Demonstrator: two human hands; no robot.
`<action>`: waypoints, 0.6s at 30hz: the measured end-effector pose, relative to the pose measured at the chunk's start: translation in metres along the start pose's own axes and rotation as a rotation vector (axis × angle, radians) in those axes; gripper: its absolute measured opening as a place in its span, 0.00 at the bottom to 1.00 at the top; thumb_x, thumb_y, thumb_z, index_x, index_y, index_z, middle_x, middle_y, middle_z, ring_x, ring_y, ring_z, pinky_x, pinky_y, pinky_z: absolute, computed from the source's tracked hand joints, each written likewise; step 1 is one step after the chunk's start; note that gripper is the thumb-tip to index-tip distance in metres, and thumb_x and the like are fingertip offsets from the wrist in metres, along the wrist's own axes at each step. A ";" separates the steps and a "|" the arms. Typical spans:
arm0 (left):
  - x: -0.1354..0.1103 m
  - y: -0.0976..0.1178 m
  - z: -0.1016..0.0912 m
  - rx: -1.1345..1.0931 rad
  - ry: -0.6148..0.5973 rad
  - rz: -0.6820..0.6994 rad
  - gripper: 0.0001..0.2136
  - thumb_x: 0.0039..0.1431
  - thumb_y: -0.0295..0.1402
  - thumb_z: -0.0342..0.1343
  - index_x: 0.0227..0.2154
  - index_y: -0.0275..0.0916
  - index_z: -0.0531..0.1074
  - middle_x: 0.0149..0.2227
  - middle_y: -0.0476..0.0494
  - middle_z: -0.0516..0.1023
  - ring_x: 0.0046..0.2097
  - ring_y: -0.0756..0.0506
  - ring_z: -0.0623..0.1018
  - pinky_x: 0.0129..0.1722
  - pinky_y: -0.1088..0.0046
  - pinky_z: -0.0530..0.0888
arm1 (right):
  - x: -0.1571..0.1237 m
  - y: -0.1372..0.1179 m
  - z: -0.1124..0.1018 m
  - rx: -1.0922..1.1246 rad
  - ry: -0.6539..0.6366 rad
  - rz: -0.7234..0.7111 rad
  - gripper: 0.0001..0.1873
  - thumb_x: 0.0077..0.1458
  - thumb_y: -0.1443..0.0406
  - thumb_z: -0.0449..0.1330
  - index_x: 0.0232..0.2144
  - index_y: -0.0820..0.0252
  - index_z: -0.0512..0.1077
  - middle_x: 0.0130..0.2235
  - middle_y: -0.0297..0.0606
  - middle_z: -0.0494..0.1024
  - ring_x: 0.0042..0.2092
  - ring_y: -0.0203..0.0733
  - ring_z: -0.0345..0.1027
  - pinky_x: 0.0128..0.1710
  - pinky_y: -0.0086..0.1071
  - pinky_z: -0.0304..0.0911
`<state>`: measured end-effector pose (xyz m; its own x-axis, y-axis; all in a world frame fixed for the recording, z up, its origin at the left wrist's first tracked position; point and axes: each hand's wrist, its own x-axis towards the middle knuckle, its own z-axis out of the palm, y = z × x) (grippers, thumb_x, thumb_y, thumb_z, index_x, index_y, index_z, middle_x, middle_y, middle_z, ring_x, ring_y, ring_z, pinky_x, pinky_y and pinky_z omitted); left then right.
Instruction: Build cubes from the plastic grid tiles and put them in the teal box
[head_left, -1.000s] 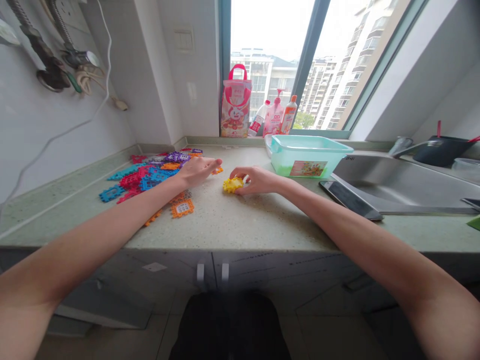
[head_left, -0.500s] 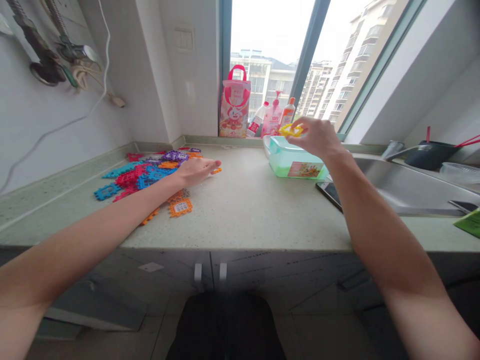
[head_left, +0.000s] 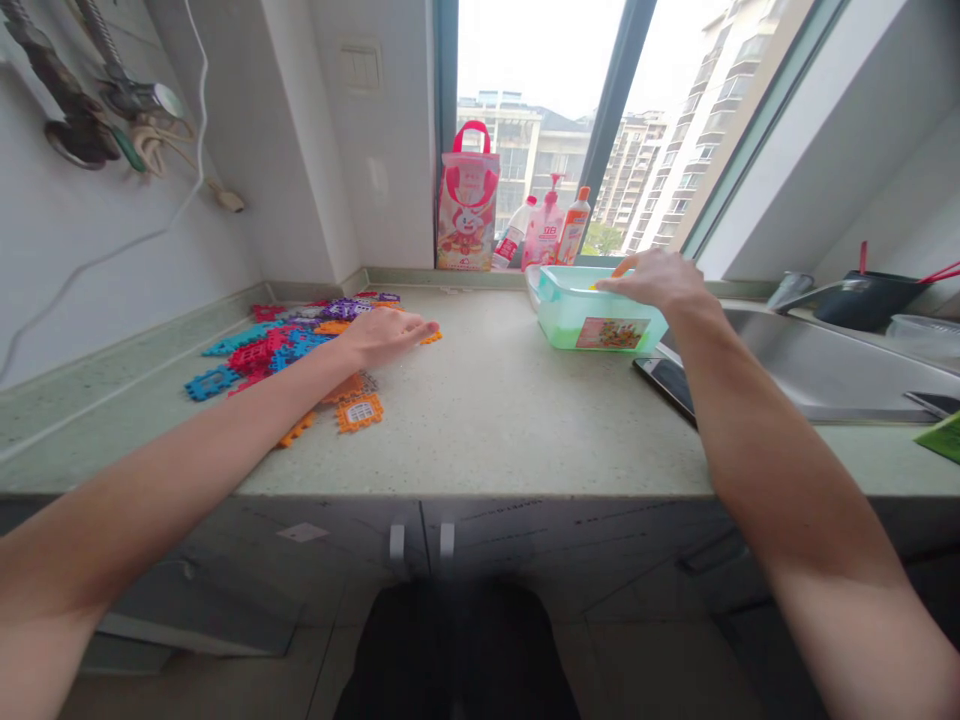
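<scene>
My left hand (head_left: 390,337) lies at the right edge of a pile of plastic interlocking pieces, with fingers stretched to the right and its underside hidden. An orange interlocking piece (head_left: 433,338) pokes out by its fingertips. The pile has blue (head_left: 212,383), red, purple and orange pieces; one orange piece with a grid centre (head_left: 360,412) lies at its front. My right hand (head_left: 664,278) reaches over a translucent green plastic box (head_left: 559,318), fingers closed at its open top. A yellow interlocking piece (head_left: 595,287) shows only as a sliver at these fingertips.
A phone (head_left: 667,385) lies on the counter beneath my right forearm, beside the steel sink (head_left: 825,385). On the windowsill stand a pink bag (head_left: 468,215), a pump bottle (head_left: 545,235) and two other bottles. A dark pot (head_left: 862,300) sits beyond the sink.
My right hand has moved down and slightly right, carrying the yellow piece from above the box to its opening. My left hand has hardly moved. The view has shifted slightly.
</scene>
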<state>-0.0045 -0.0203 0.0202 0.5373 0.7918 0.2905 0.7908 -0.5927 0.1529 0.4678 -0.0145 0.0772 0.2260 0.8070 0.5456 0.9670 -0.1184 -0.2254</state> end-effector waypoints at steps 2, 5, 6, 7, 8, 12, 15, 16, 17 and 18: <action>0.001 -0.005 -0.006 0.073 0.042 -0.009 0.34 0.67 0.66 0.39 0.36 0.45 0.81 0.37 0.42 0.82 0.42 0.38 0.78 0.41 0.66 0.68 | -0.004 -0.006 -0.002 0.096 0.121 -0.079 0.30 0.50 0.38 0.67 0.42 0.52 0.83 0.42 0.52 0.80 0.52 0.66 0.73 0.48 0.62 0.70; 0.001 -0.017 -0.014 0.157 0.149 -0.015 0.29 0.63 0.65 0.48 0.37 0.48 0.82 0.39 0.42 0.83 0.49 0.35 0.78 0.47 0.64 0.69 | -0.020 -0.032 -0.009 0.223 0.336 -0.248 0.27 0.59 0.44 0.62 0.50 0.55 0.79 0.51 0.55 0.78 0.59 0.70 0.67 0.55 0.67 0.65; 0.001 -0.022 -0.017 0.173 0.177 -0.018 0.27 0.62 0.64 0.50 0.37 0.48 0.82 0.39 0.42 0.83 0.51 0.34 0.77 0.49 0.63 0.69 | -0.027 -0.043 -0.012 0.242 0.386 -0.314 0.26 0.62 0.46 0.60 0.52 0.55 0.78 0.55 0.55 0.77 0.61 0.71 0.64 0.58 0.68 0.63; 0.001 -0.026 -0.019 0.186 0.199 -0.023 0.27 0.62 0.64 0.50 0.37 0.48 0.82 0.39 0.42 0.83 0.53 0.34 0.77 0.50 0.62 0.69 | -0.034 -0.056 -0.014 0.247 0.409 -0.381 0.24 0.63 0.49 0.59 0.55 0.54 0.76 0.59 0.54 0.75 0.64 0.71 0.62 0.60 0.68 0.61; 0.001 -0.029 -0.021 0.200 0.213 -0.030 0.27 0.62 0.64 0.50 0.37 0.48 0.83 0.39 0.43 0.83 0.54 0.34 0.76 0.52 0.61 0.69 | -0.043 -0.068 -0.015 0.246 0.415 -0.444 0.23 0.64 0.52 0.59 0.57 0.53 0.75 0.63 0.51 0.72 0.66 0.71 0.59 0.61 0.68 0.59; -0.004 -0.036 -0.030 0.331 0.236 -0.047 0.30 0.67 0.62 0.44 0.39 0.45 0.83 0.42 0.41 0.83 0.53 0.34 0.77 0.54 0.56 0.69 | -0.076 -0.112 0.005 0.230 0.276 -0.726 0.25 0.61 0.60 0.62 0.61 0.45 0.73 0.69 0.40 0.66 0.68 0.69 0.57 0.64 0.68 0.55; -0.011 -0.029 -0.051 0.380 0.290 -0.086 0.30 0.70 0.60 0.42 0.40 0.43 0.83 0.44 0.40 0.83 0.53 0.35 0.77 0.54 0.54 0.70 | -0.097 -0.136 0.035 0.230 0.100 -0.924 0.25 0.62 0.62 0.62 0.61 0.46 0.74 0.71 0.40 0.64 0.67 0.65 0.60 0.66 0.63 0.55; -0.015 -0.025 -0.062 0.364 0.339 -0.115 0.29 0.70 0.59 0.44 0.41 0.43 0.82 0.45 0.40 0.83 0.53 0.35 0.77 0.55 0.55 0.70 | -0.103 -0.142 0.045 0.234 0.046 -0.974 0.24 0.62 0.63 0.61 0.60 0.48 0.75 0.72 0.41 0.64 0.67 0.64 0.61 0.66 0.62 0.55; -0.021 -0.018 -0.073 0.334 0.403 -0.142 0.26 0.70 0.57 0.47 0.43 0.43 0.82 0.46 0.40 0.83 0.53 0.35 0.77 0.56 0.55 0.69 | -0.107 -0.147 0.053 0.240 0.001 -1.014 0.23 0.63 0.63 0.61 0.60 0.49 0.75 0.72 0.43 0.63 0.66 0.63 0.62 0.66 0.62 0.55; -0.030 -0.011 -0.084 0.292 0.475 -0.161 0.23 0.70 0.54 0.48 0.45 0.44 0.82 0.47 0.41 0.83 0.53 0.35 0.77 0.57 0.56 0.69 | -0.111 -0.151 0.059 0.242 -0.037 -1.046 0.22 0.64 0.63 0.61 0.59 0.50 0.76 0.72 0.44 0.64 0.66 0.63 0.63 0.66 0.62 0.56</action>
<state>-0.0540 -0.0498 0.0895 0.2666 0.6755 0.6875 0.9359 -0.3519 -0.0171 0.2900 -0.0521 0.0030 -0.7083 0.4584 0.5368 0.6283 0.7560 0.1835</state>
